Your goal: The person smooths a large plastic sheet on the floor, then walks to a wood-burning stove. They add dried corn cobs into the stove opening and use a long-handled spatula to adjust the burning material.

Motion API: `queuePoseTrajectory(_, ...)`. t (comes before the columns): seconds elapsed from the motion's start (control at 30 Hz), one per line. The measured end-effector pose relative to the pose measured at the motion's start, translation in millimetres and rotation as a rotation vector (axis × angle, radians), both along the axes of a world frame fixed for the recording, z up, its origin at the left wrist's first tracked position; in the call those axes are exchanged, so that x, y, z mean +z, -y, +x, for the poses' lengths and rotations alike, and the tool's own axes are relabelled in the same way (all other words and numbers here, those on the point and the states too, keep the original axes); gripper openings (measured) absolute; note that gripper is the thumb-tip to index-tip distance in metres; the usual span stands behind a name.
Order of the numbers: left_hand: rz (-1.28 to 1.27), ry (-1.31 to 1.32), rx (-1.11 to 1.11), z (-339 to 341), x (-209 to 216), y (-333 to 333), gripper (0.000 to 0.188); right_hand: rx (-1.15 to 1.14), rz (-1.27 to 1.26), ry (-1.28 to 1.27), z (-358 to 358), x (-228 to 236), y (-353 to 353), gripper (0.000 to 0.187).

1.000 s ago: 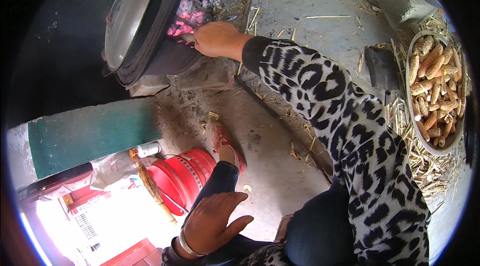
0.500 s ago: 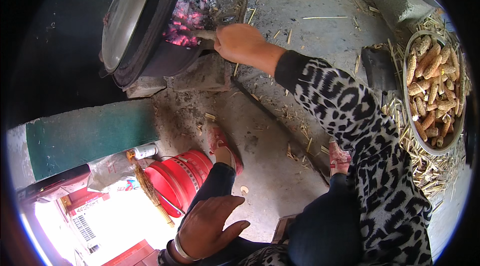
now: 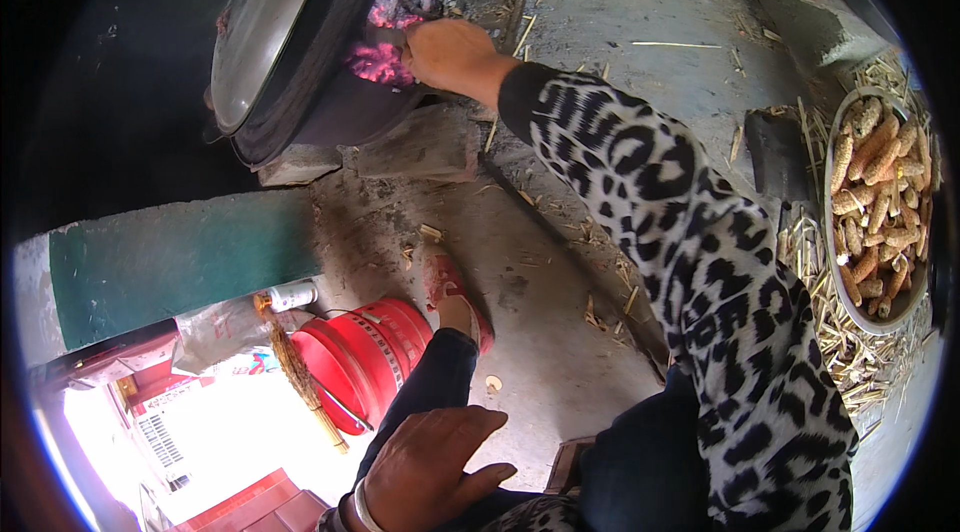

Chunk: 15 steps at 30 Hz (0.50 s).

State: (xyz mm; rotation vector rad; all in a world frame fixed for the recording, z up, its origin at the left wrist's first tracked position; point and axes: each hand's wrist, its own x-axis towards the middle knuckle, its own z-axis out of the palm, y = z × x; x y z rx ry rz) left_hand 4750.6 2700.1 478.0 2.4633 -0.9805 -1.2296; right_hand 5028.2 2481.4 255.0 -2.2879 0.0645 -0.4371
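Observation:
At the mouth of the fire under a black pot (image 3: pixel 310 52), my right hand (image 3: pixel 452 54) is closed round a short, greyish-brown corn cob (image 3: pixel 386 35). Its end points into the glowing embers (image 3: pixel 380 64), and most of it is hidden by my fingers. The pot sits tilted in view, with a grey metal lid (image 3: pixel 268 27) on it. Over my left thigh hovers my left hand (image 3: pixel 428 467), empty, thumb and fingers apart.
An oval metal basin (image 3: pixel 838 277) full of corn cobs stands at the right on scattered straw (image 3: pixel 850 372). Left of my foot are a red bucket (image 3: pixel 385 347) and a straw brush (image 3: pixel 300 377). A green-faced ledge (image 3: pixel 185 252) runs at the left.
My right hand has moved deeper towards the embers with the cob, and less of the cob shows. My left hand has shifted slightly right and down, still open.

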Motion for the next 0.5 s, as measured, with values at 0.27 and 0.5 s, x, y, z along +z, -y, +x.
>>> queuePoseTrajectory(0.27, 0.032, -0.015, -0.005, 10, 2, 0, 0.053, 0.014, -0.067, -0.091, 3, 5, 14, 0.026)
queuePoseTrajectory(0.5, 0.024, -0.008, -0.023, 6, 5, 4, 0.053, 0.050, -0.137, -0.187, -26, 18, 36, 0.030)
